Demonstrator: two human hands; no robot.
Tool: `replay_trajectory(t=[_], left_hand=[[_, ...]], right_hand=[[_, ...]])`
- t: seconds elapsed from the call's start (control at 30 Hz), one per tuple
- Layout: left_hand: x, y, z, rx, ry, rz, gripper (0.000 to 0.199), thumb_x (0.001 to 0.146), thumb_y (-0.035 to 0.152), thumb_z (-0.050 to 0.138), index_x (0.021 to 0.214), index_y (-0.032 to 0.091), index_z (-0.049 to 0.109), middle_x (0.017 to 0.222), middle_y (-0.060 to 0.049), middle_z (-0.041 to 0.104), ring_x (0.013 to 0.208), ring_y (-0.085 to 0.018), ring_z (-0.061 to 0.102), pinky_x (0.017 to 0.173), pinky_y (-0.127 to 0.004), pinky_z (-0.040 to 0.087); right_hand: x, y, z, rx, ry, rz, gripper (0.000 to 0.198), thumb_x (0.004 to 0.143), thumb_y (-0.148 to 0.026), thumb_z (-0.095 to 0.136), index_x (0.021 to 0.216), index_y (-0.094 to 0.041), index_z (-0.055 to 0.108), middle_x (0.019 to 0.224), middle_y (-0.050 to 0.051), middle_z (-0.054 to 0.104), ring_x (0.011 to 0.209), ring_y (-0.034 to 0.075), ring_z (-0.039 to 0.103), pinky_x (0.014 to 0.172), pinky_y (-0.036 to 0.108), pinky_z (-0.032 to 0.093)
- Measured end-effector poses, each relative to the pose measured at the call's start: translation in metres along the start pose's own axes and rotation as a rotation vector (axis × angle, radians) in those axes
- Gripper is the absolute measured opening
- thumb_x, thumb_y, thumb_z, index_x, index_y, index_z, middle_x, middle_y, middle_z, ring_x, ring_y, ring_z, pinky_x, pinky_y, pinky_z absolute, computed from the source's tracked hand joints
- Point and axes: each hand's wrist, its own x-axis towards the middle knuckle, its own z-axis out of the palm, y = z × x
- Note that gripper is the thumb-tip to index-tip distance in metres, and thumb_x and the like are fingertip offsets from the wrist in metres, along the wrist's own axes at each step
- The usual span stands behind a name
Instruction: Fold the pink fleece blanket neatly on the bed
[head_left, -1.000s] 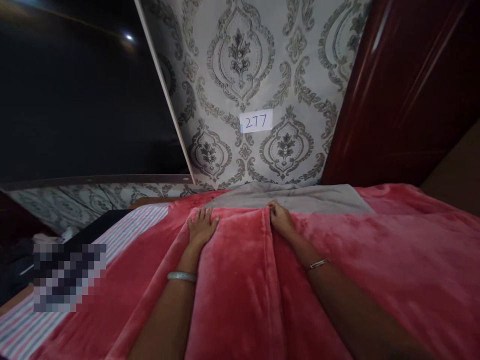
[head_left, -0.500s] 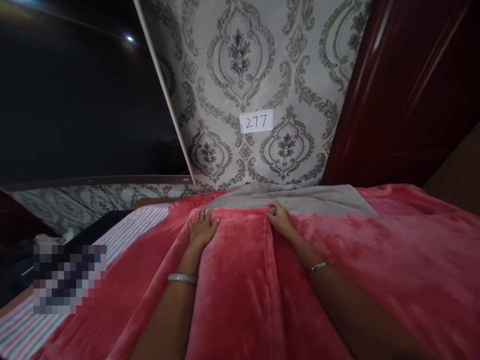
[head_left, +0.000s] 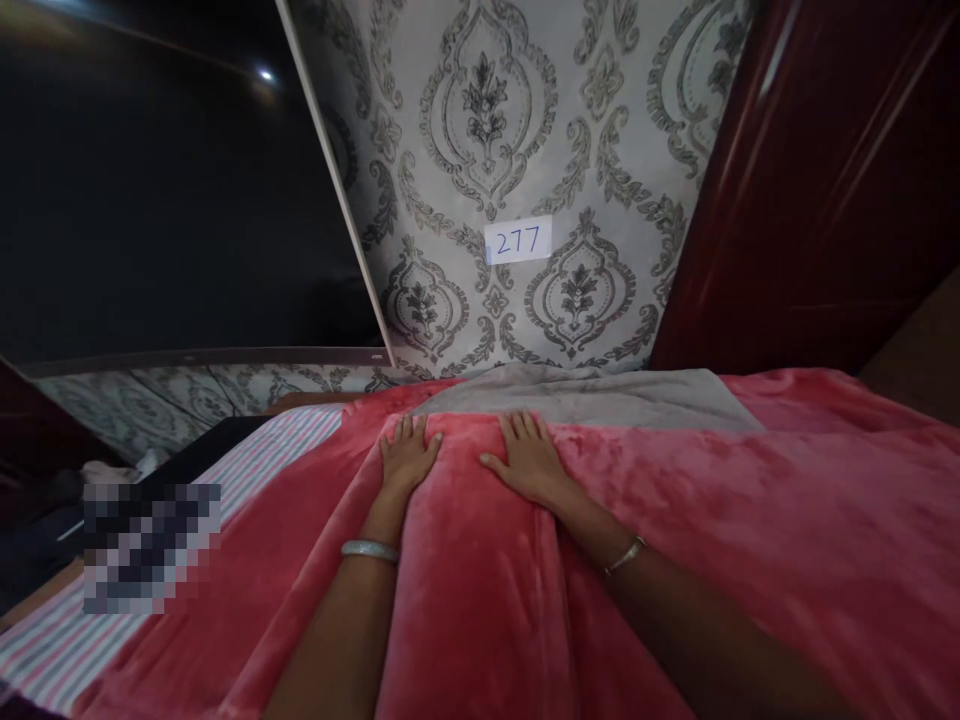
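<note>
A plush red blanket [head_left: 472,570] lies spread before me, with a long folded strip running toward the wall. My left hand [head_left: 409,455] rests flat on the strip's left side near its far end, fingers apart. On the right side of the same end, my right hand [head_left: 527,458] presses flat, thumb stretched out to the left. Neither hand grips anything. Just past the fingertips shows a grey part of the bedding [head_left: 600,397], perhaps the blanket's underside; I cannot tell.
A striped sheet [head_left: 277,450] shows at the left. Beyond it stands a large dark screen [head_left: 180,200]. Patterned wallpaper [head_left: 487,100] carries a paper label [head_left: 518,240] reading 277. A dark red glossy wooden panel [head_left: 810,220] rises at the right. A blurred patch covers something on the sheet.
My right hand has let go of its pinch on the strip's far right corner and now lies open and flat, slightly left of there. My left hand stays on the strip.
</note>
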Motion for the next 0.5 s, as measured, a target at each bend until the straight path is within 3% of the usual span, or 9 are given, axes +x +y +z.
replay_trajectory(t=[0.1, 0.3, 0.5], left_hand=[[0.0, 0.0, -0.002, -0.028, -0.023, -0.031, 0.066, 0.101, 0.052, 0.029, 0.158, 0.02, 0.032, 0.168, -0.013, 0.023, 0.157, -0.027, 0.014, 0.124, -0.059, 0.015], [0.003, -0.003, -0.003, -0.074, -0.043, -0.105, 0.069, 0.099, 0.056, 0.03, 0.159, 0.02, 0.031, 0.169, -0.013, 0.021, 0.157, -0.028, 0.012, 0.123, -0.061, 0.016], [0.002, -0.005, -0.001, -0.109, 0.002, -0.06, 0.063, 0.101, 0.051, 0.027, 0.157, 0.022, 0.035, 0.168, -0.01, 0.026, 0.157, -0.024, 0.016, 0.124, -0.055, 0.02]], right_hand=[[-0.005, 0.005, 0.013, -0.073, -0.163, 0.094, 0.086, 0.097, -0.065, 0.039, 0.158, -0.005, 0.033, 0.163, 0.022, 0.029, 0.153, 0.036, 0.02, 0.124, 0.053, 0.012], [-0.003, 0.012, 0.017, -0.124, -0.139, 0.078, 0.086, 0.098, -0.067, 0.037, 0.157, -0.005, 0.034, 0.162, 0.023, 0.031, 0.152, 0.035, 0.024, 0.124, 0.051, 0.014], [-0.003, 0.017, 0.024, -0.147, -0.098, 0.048, 0.085, 0.096, -0.069, 0.038, 0.153, -0.006, 0.041, 0.158, 0.024, 0.037, 0.148, 0.036, 0.031, 0.121, 0.053, 0.019]])
